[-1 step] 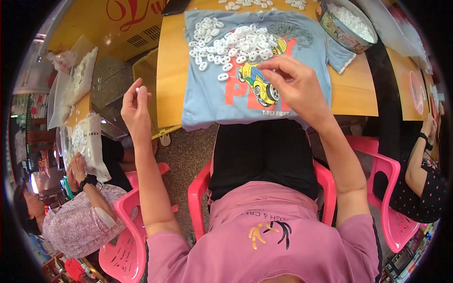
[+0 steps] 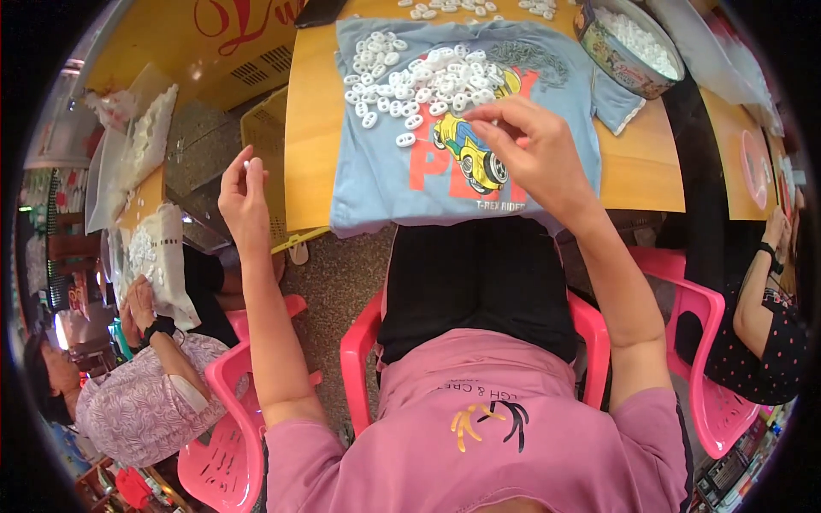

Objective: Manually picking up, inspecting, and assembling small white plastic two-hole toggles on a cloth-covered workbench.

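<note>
My left hand (image 2: 245,203) is raised off the left side of the table, thumb and fingers pinched on a small white piece (image 2: 247,164) whose kind is too small to tell. Over the blue T-shirt (image 2: 376,184), my right hand (image 2: 540,158) is closed in a pinch, and what sits between its fingertips I cannot make out. Just beyond it lies a heap of white oval plastic pieces (image 2: 445,79), each with two holes. One such white oval piece (image 2: 405,139) rests apart at the near edge of the heap. Small grey metal parts (image 2: 532,61) are spread on the shirt's far right.
A round tin (image 2: 629,75) of small white pieces stands at the table's (image 2: 641,171) far right. More white oval pieces (image 2: 449,8) lie along the far edge. People work at both sides, one's hands (image 2: 138,306) near a white cloth. Pink chairs (image 2: 363,359) flank my legs.
Both hands have shifted very slightly, the right one a little up and to the left. Each stays in its pinch.
</note>
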The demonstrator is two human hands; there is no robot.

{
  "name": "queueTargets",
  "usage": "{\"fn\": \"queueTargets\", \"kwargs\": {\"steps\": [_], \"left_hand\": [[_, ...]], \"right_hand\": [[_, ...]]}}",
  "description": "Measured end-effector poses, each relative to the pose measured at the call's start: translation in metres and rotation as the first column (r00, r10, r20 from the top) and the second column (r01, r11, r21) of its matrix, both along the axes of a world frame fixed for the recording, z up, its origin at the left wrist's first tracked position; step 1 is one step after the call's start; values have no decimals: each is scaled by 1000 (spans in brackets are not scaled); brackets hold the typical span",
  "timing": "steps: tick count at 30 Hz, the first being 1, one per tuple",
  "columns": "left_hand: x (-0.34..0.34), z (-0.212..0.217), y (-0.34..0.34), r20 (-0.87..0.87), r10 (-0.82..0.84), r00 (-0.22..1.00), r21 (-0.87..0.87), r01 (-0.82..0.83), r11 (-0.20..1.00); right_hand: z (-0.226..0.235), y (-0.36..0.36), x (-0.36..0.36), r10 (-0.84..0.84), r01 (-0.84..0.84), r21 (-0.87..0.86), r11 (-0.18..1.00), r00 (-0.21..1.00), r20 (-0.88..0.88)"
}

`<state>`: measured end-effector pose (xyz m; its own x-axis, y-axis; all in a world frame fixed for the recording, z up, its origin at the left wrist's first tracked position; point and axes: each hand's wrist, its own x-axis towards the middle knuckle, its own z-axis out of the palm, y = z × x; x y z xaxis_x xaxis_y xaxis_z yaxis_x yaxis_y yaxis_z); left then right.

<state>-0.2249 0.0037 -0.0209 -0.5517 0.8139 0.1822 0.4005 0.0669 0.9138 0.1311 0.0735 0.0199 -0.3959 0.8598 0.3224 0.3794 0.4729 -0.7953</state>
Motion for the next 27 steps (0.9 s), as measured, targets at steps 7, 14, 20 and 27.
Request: {"fn": "queueTargets", "kwargs": {"steps": [7, 14, 20, 27], "left_hand": [[-52, -60, 9, -188, 52, 981, -75, -67, 995], [33, -7, -1, -42, -88, 995, 159, 93, 983], [91, 15, -7, -147, -172, 974, 227, 202, 953], [134, 10, -5, -103, -341, 935, 228, 355, 907]], "right_hand": [[-26, 47, -42, -10, -40, 372, 927, 991, 131], [-18, 53, -55, 19, -188, 498, 846, 946, 324], [-14, 52, -45, 59, -233, 484, 844, 936, 347], [-16, 67, -59, -29, -221, 506, 834, 897, 440]]}}
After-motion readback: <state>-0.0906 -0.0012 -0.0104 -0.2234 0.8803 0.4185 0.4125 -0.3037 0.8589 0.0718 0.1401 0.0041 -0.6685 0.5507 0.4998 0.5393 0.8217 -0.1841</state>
